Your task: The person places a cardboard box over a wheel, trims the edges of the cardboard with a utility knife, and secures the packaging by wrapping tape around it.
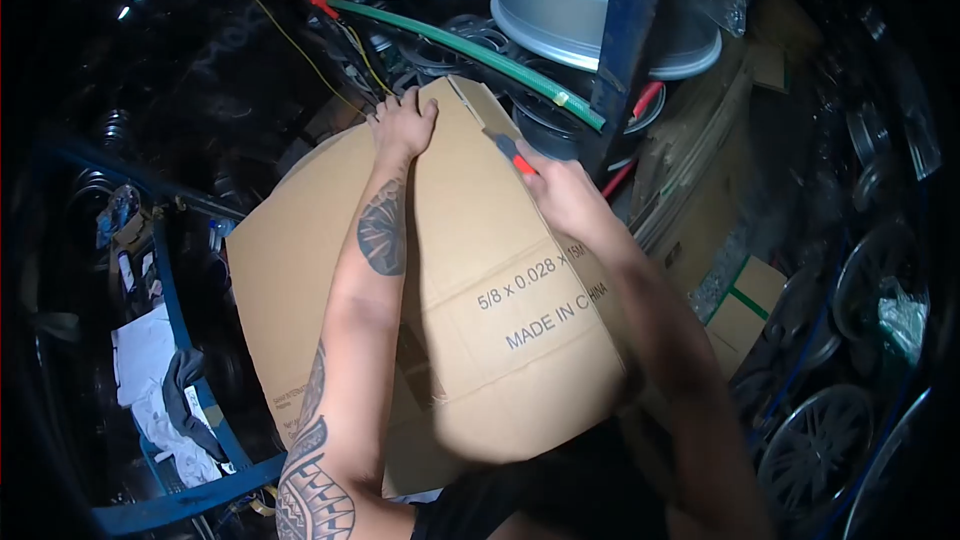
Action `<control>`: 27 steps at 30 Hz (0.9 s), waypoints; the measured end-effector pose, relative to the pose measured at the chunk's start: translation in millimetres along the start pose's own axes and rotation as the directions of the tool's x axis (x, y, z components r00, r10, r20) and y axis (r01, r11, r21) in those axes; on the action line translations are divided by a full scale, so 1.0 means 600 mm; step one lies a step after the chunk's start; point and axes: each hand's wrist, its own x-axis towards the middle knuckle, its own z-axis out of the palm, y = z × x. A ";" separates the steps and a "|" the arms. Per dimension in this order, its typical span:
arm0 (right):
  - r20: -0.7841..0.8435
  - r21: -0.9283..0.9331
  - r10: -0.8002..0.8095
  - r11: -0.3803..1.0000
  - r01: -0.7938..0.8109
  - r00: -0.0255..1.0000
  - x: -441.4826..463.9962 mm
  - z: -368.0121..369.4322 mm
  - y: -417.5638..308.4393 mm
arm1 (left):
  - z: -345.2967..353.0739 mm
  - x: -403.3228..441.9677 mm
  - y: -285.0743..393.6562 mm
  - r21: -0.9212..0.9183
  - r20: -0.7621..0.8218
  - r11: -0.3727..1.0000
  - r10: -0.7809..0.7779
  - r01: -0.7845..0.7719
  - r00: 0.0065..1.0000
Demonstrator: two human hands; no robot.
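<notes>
A large brown cardboard sheet (pixel 480 210) with printed lettering lies tilted in front of me, its lower edge near my body. My left hand (pixel 403 126) rests on its far edge at the top, fingers spread over the cardboard. In my right hand (pixel 565 190) is a red and black cutter (pixel 515 154), its tip against the cardboard near the upper right edge. The fingers of that hand are wrapped round the handle.
Silver wheel rims (pixel 550 15) sit on a rack with a blue post (pixel 640 30) at the upper right. A green tube (pixel 460 45) crosses behind the cardboard. More rims (pixel 820 450) stand at the right; a blue frame (pixel 180 340) with papers is at the left.
</notes>
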 end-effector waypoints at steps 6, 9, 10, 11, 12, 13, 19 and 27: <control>0.091 -0.132 0.093 0.988 -0.081 0.991 0.053 -0.020 -0.040 | -0.003 -0.012 0.008 -0.017 -0.012 1.000 -0.017 0.016 1.000; 0.220 -0.165 0.021 0.986 0.017 0.975 0.068 -0.053 -0.012 | 0.000 -0.003 0.003 -0.033 -0.031 0.999 -0.016 0.015 0.999; 0.344 -0.224 0.059 0.974 0.021 0.937 0.059 -0.079 -0.013 | 0.002 -0.003 0.002 -0.033 -0.041 0.999 -0.020 0.018 0.999; 0.370 -0.229 0.044 0.972 0.045 0.928 0.044 -0.091 -0.002 | 0.004 -0.003 0.001 -0.034 -0.045 0.999 -0.019 0.018 0.999; 0.437 -0.231 0.060 0.972 0.047 0.897 0.015 -0.117 -0.008 | 0.010 0.004 -0.004 -0.002 -0.032 1.000 -0.023 0.023 0.999; 0.501 -0.236 0.075 0.970 0.053 0.862 -0.021 -0.142 -0.015 | 0.013 0.005 -0.007 -0.011 -0.029 1.000 -0.029 0.029 0.999; 0.553 -0.282 0.114 0.958 0.057 0.825 -0.272 -0.195 -0.010 | 0.001 0.013 -0.007 -0.056 -0.036 0.997 -0.053 0.051 0.998; 0.556 -0.556 0.186 0.808 0.196 0.810 -0.628 -0.173 0.155 | -0.001 0.022 -0.018 -0.033 -0.051 0.996 -0.085 0.083 0.995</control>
